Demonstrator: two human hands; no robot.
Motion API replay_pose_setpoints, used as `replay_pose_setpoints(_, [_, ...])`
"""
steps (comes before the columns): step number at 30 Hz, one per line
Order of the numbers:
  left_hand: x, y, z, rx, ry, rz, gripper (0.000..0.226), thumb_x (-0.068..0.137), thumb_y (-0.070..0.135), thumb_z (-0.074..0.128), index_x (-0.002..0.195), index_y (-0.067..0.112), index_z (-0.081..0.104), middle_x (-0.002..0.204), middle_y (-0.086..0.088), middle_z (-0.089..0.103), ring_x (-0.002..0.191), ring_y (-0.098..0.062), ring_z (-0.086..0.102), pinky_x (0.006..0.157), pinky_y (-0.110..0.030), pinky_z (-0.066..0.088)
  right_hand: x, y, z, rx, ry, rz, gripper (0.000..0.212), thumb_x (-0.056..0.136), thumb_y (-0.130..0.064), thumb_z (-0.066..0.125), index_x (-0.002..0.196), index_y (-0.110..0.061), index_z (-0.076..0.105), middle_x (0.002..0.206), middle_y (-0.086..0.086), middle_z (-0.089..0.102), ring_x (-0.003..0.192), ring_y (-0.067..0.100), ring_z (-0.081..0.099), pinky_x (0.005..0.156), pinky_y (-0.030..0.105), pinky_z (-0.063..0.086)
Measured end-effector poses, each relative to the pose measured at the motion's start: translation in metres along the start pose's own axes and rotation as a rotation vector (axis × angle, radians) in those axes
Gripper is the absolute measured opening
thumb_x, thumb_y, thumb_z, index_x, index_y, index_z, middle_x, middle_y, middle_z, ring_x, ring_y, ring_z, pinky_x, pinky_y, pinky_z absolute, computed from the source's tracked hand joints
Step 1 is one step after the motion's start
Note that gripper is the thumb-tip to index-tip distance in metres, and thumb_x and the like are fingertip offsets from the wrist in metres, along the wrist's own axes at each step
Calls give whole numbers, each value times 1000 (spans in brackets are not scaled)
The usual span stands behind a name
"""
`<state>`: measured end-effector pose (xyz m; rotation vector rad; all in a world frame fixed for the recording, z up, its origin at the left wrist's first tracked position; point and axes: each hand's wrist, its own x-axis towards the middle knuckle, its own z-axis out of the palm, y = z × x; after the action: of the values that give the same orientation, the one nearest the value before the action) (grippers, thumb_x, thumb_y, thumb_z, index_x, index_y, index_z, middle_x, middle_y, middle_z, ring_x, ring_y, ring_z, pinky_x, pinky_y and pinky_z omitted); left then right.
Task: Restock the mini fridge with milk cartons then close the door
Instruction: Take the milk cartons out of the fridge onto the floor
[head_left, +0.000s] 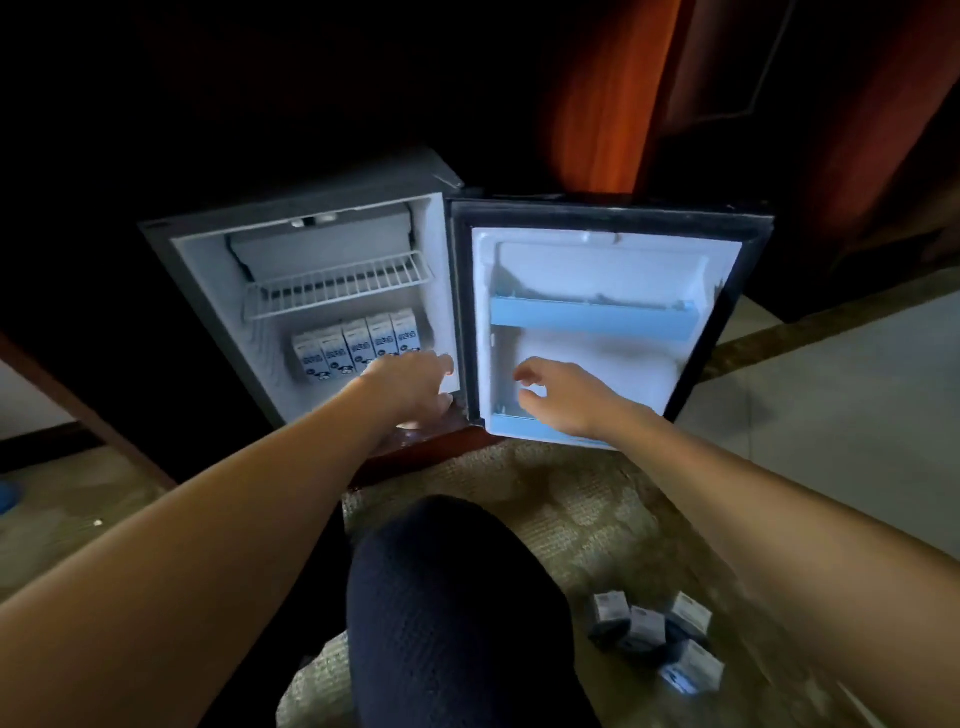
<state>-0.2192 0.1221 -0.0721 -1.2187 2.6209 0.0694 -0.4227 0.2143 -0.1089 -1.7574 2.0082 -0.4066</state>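
Note:
The mini fridge (208, 270) stands open, and its door (613, 260) is swung out to the right. Several white milk cartons (356, 345) stand in a row on the fridge floor. My left hand (410, 384) reaches into the lower right of the fridge, fingers fairly straight; I cannot tell whether it holds anything. My right hand (561, 400) hovers in front of the door's lower part with loosely curled fingers and holds nothing. Several more milk cartons (654, 639) lie on the carpet at the lower right.
A wire shelf (337, 286) spans the upper fridge. Blue door racks (592, 317) cross the door's inner side. My knee in dark cloth (457, 597) is in the foreground. Patterned carpet (571, 499) lies below, pale tile floor (841, 384) at right, an orange curtain (613, 93) behind.

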Motion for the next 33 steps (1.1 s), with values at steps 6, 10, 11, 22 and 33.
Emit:
replay_pose_setpoints(6, [2, -74, 15, -69, 26, -84, 52, 101, 39, 47, 149, 24, 36, 152, 0, 44, 136, -24, 46, 102, -44, 45, 57, -56, 28, -27, -44, -102, 40, 101, -29, 49, 139, -18, 52, 137, 1, 59, 121, 21, 58, 101, 40, 48])
replay_pose_setpoints(10, [16, -113, 37, -137, 18, -144, 51, 99, 37, 47, 148, 24, 37, 150, -2, 45, 133, -25, 47, 103, -42, 44, 101, -81, 44, -79, -69, -127, 45, 101, -32, 50, 145, -22, 48, 145, -1, 54, 126, 19, 55, 101, 39, 48])
replay_pose_setpoints(11, [20, -122, 44, -154, 21, -158, 52, 99, 37, 47, 148, 24, 37, 150, -2, 45, 134, -25, 47, 105, -42, 43, 113, -86, 49, -85, -73, -139, 46, 100, -33, 51, 145, -23, 47, 146, -1, 52, 127, 20, 54, 102, 40, 47])
replay_pose_setpoints(22, [85, -194, 109, -257, 106, -248, 54, 98, 32, 51, 148, 19, 36, 155, -2, 36, 143, -23, 32, 111, -44, 32, 242, -107, 118, -161, -130, -213, 48, 101, -27, 47, 147, -18, 44, 153, 3, 44, 140, 21, 40, 111, 39, 38])
replay_pose_setpoints(33, [175, -233, 178, -253, 229, -268, 79, 93, 18, 53, 158, 17, 8, 167, -4, -16, 152, -22, -19, 124, -45, -7, 332, -83, 182, -59, 17, -200, 48, 97, -18, 54, 144, -11, 47, 154, 5, 38, 143, 27, 32, 116, 38, 29])
